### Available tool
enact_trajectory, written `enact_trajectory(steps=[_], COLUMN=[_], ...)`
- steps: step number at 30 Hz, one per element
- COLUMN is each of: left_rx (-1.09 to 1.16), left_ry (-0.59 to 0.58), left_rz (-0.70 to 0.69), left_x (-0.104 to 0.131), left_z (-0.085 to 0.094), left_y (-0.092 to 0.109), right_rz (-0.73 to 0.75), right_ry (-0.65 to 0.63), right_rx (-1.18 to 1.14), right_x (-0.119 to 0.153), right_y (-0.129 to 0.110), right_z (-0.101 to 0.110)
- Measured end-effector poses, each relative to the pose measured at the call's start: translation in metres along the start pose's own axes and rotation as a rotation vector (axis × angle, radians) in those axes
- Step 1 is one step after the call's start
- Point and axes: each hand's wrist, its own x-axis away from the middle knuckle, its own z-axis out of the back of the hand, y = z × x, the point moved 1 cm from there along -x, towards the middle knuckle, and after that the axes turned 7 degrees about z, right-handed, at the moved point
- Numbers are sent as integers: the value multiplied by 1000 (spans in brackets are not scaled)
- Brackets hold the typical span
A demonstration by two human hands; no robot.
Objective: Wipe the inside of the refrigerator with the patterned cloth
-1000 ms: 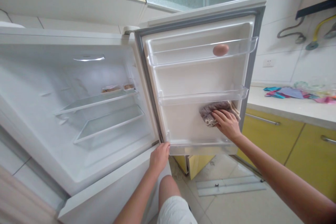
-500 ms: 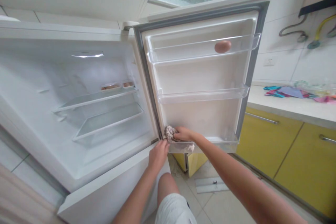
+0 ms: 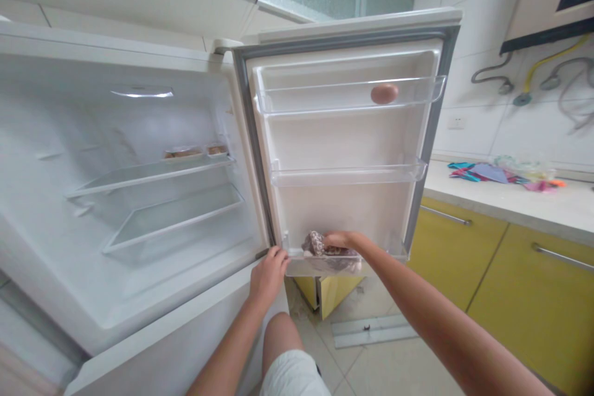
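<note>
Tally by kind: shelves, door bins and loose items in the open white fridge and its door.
Flat clear shelves with pale edges: 2
Clear plastic door bins: 3
Small shallow packs with brownish contents, unidentifiable: 2
Brown oval egg: 1
Brown-and-white patterned cloth, in right hand: 1
Total: 9
</note>
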Motion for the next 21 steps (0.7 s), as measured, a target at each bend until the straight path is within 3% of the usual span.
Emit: enact_trajectory(steps=[4, 9, 18, 21], left_rx=[0, 11, 38, 71], left_ry=[-13, -16, -23, -5], left_rz=[1, -7, 0, 1], left_x=[1, 2, 3, 3], left_z=[0, 3, 2, 0], left_y=[1, 1, -5, -7], right_rz=[-97, -137, 28, 119], right_ry=[-49, 4, 288, 476], right_rx=[93, 197, 161, -26], right_x=[38, 74, 116, 141], right_y=[36, 69, 70, 67], right_z=[31, 56, 55, 52])
